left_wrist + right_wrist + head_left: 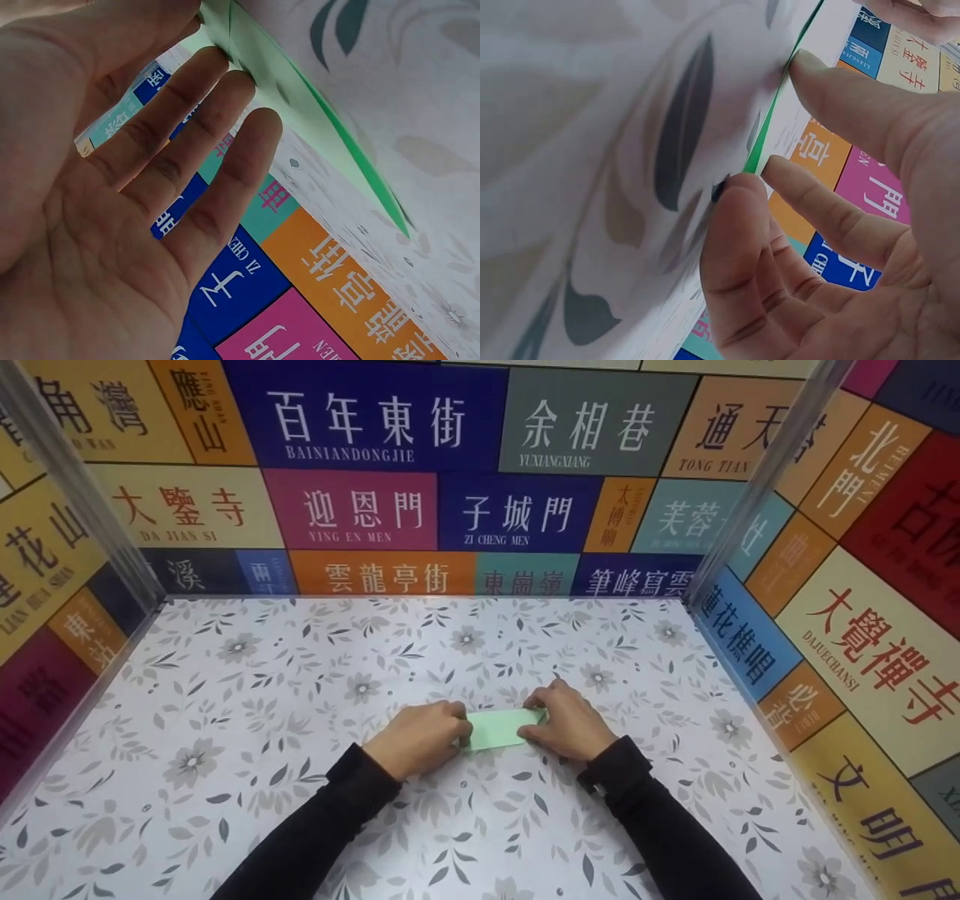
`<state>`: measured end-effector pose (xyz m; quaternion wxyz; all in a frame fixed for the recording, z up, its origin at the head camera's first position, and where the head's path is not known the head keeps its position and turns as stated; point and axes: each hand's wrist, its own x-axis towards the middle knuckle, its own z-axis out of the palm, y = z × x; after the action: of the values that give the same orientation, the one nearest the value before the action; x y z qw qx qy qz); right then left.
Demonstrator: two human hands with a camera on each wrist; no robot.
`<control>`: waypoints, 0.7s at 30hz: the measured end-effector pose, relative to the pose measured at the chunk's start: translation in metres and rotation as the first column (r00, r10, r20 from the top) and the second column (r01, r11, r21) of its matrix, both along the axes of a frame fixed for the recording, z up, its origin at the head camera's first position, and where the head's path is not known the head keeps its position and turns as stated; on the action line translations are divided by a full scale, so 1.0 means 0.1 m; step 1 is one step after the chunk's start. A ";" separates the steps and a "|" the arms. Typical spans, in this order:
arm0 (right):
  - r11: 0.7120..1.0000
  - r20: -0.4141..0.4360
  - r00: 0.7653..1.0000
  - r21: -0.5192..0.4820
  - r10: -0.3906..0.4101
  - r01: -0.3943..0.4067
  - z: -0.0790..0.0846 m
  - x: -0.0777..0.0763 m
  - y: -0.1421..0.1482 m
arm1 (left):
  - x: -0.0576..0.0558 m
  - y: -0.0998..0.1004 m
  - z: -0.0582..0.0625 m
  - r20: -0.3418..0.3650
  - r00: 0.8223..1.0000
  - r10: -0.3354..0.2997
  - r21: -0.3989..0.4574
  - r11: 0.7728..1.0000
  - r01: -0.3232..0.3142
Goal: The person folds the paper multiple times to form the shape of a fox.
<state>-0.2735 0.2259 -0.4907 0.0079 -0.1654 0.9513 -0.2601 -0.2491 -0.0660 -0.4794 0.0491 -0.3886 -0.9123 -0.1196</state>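
A strip of pale green paper (496, 729) lies on the table between the two hands. In the left wrist view the paper (300, 97) shows a brighter green edge and rises slightly off the cloth. My left hand (424, 735) holds its left end with bent fingers; the thumb and index tip are cut off or hidden in the left wrist view, where the other fingers (251, 142) reach toward the paper. At the right end, my right hand (574, 721) pinches the paper between thumb and fingers. Seen edge-on, it is a thin green line (769, 127) by the thumb.
A white cloth (262, 697) with grey flowers and leaves covers the table. Walls of colourful signs with Chinese lettering (360, 427) enclose the back and both sides, with clear strips (112, 525) at the corners. Both forearms wear black sleeves (322, 817).
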 end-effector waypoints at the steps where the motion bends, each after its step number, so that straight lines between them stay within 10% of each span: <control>1: 1.000 0.002 1.000 0.001 -0.001 0.001 -0.01 0.00 0.00 | 0.01 0.00 -0.01 0.006 1.000 0.002 0.001 1.000 -0.002; 21: 0.999 -0.038 0.999 0.001 -0.033 0.033 0.02 -0.05 0.04 | -0.03 0.00 -0.09 0.121 0.992 0.023 0.028 0.999 -0.027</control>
<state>-0.2789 0.2303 -0.4888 -0.0142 -0.1547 0.9540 -0.2563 -0.2524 -0.0661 -0.4886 0.0013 -0.3685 -0.9165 -0.1556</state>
